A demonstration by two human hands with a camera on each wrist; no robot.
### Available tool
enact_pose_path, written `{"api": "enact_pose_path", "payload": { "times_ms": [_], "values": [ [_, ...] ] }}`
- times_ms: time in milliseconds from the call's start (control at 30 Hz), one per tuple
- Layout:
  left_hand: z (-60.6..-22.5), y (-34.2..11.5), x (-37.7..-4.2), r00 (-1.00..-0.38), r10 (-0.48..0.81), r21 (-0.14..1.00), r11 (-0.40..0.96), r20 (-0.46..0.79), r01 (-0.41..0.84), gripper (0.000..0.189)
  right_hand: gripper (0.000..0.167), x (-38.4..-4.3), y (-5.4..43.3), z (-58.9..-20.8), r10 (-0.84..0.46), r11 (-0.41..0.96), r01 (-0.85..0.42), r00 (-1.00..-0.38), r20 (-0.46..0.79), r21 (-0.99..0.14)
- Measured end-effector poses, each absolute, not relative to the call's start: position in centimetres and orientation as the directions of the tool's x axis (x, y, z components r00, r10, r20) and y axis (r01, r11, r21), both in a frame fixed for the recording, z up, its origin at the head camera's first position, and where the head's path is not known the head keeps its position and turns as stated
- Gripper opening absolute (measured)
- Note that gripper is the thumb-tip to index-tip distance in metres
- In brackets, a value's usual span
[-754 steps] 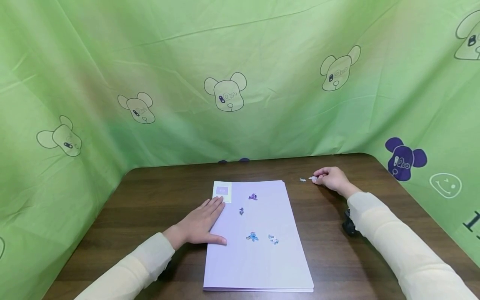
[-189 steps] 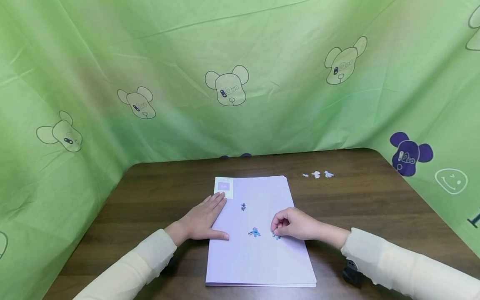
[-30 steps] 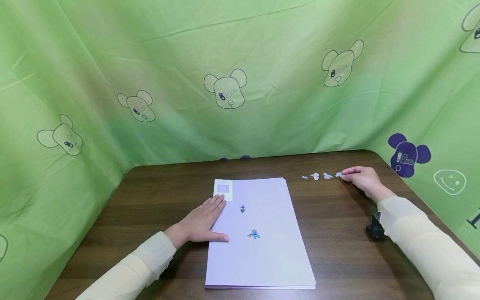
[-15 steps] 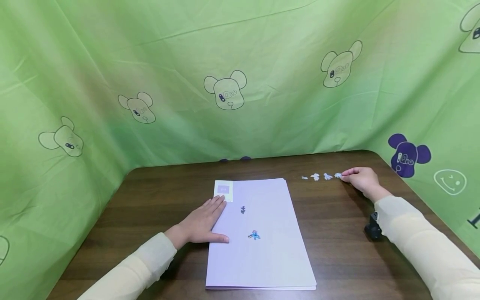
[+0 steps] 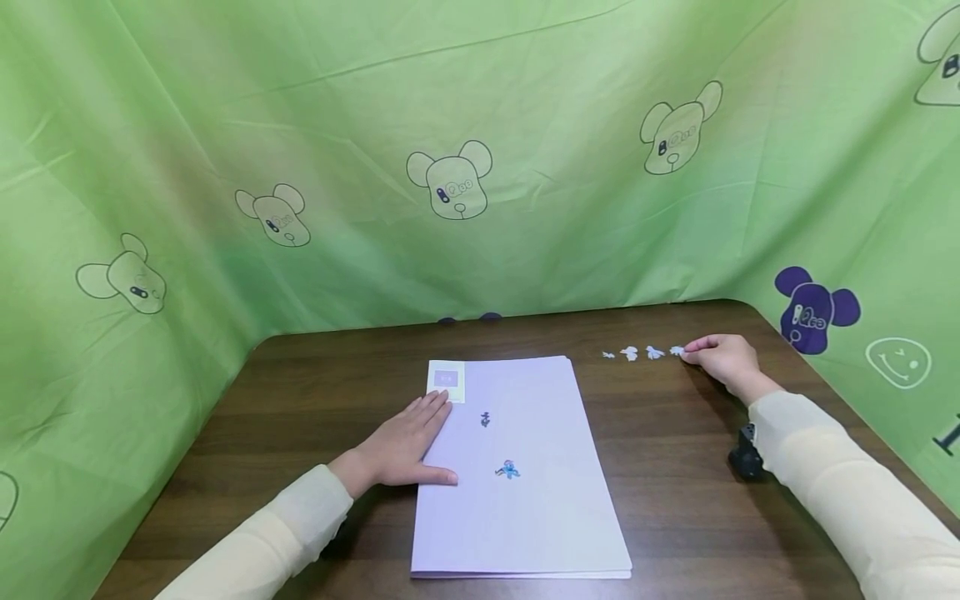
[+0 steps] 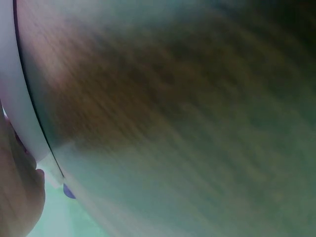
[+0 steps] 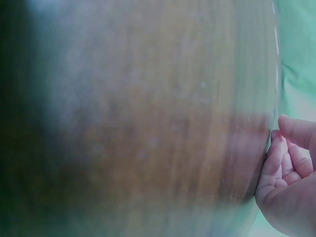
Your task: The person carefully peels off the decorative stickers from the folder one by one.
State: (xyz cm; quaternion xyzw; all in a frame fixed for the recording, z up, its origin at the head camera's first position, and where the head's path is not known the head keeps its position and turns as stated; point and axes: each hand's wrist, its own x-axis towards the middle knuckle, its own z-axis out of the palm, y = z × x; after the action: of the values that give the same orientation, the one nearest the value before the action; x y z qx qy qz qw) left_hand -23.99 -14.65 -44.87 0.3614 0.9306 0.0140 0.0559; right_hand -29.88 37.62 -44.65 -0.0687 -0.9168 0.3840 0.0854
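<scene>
My left hand (image 5: 401, 443) lies flat with fingers spread over the left edge of a large pale lilac paper folder (image 5: 540, 525). Two small cut-outs lie on that folder: a dark one (image 5: 485, 420) near the fingertips and a blue winged one (image 5: 507, 469) lower down. At the back right, my right hand (image 5: 723, 358) pinches a small pale cut-out (image 5: 677, 351) at the tabletop, at the right end of a row. In the right wrist view, the thumb and curled fingers (image 7: 274, 163) show, with the piece hidden. The left wrist view shows part of the left hand (image 6: 19, 187).
Three more pale cut-outs, including a white one (image 5: 629, 353), continue the row to the left on the brown wooden table (image 5: 660, 500). A label (image 5: 446, 379) marks the folder's top left corner. A green printed curtain (image 5: 360, 267) hangs behind the table.
Since the oldest frame, a purple cut-out and a blue-white one have left the folder, and the table row has grown rightward. Over the last second my right hand has barely moved; the left stays put.
</scene>
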Motion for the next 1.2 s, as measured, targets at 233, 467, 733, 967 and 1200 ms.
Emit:
{"api": "enact_pose_path", "payload": {
  "times_ms": [233, 467, 733, 967, 1200],
  "values": [
    [-44.9, -14.7, -24.1, -0.736, 0.668, 0.070, 0.744, -0.109, 0.665, 0.115, 0.033, -29.9, 37.5, -44.6, 0.189, 0.698, 0.058, -0.976, 0.106, -0.714],
    [-44.8, -14.7, -24.1, -0.735, 0.669, 0.060, 0.743, -0.111, 0.667, 0.115, 0.034, -29.9, 37.5, -44.6, 0.186, 0.694, 0.055, -0.977, 0.104, -0.717],
    [-44.9, -14.6, -24.2, -0.728, 0.678, 0.057, 0.734, -0.101, 0.677, 0.115, 0.038, -29.9, 37.7, -44.5, 0.196, 0.645, 0.069, -0.978, 0.077, -0.761],
    [-44.9, -14.6, -24.2, -0.729, 0.676, 0.054, 0.736, -0.107, 0.674, 0.114, 0.038, -29.9, 37.4, -43.9, 0.159, 0.534, 0.044, -0.986, 0.049, -0.844],
    [-44.9, -14.7, -24.1, -0.732, 0.673, 0.058, 0.739, -0.109, 0.671, 0.114, 0.042, -29.6, 35.4, -43.4, 0.118, 0.445, 0.023, -0.992, 0.034, -0.895]
  ]
}}
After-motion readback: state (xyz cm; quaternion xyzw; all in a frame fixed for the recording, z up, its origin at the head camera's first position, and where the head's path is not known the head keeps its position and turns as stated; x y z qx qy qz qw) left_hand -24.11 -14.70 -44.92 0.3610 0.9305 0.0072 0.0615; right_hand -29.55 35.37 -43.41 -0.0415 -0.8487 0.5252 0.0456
